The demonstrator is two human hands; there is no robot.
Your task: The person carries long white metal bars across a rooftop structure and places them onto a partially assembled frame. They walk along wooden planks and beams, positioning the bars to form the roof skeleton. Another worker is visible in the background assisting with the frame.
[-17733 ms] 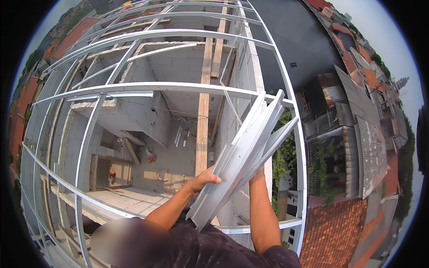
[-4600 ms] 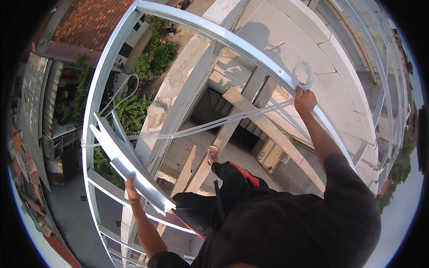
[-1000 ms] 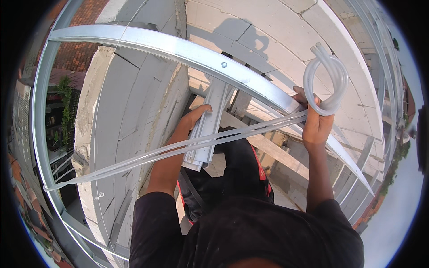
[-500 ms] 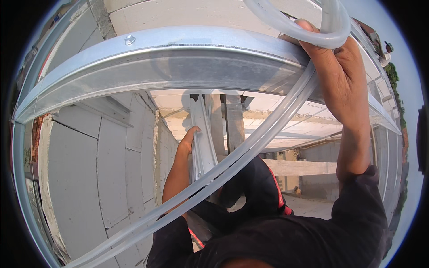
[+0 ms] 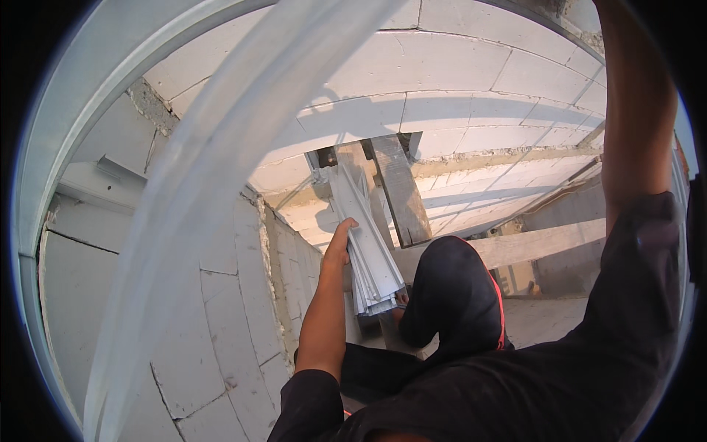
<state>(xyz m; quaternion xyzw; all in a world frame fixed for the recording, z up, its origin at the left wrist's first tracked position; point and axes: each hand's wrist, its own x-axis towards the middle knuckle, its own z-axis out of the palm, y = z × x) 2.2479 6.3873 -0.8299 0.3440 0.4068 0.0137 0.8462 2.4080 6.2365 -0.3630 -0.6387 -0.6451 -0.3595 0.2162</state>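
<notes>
My left hand (image 5: 342, 237) grips the left edge of a stack of light grey metal channels (image 5: 372, 261), with the thumb on top and the other fingers hidden beneath. The stack slopes from an opening at the wall's foot down toward my bent knee (image 5: 449, 287). Up at the right rises my right forearm (image 5: 639, 140), whose hand is cut off by the frame's upper edge. A cloudy clear plastic hose (image 5: 199, 169), doubled and blurred, hangs very near at the left.
Pale block walls (image 5: 471, 62) stand ahead and on the left. Wooden planks (image 5: 401, 191) run beside the metal stack, and a beam (image 5: 545, 243) crosses at the right. A galvanised steel frame (image 5: 44, 132) curves round the left rim.
My right hand, earlier at the steel beam with the hose looped over it, has gone out of view upward. The hose now hangs farther left and closer. My left hand still grips the channels.
</notes>
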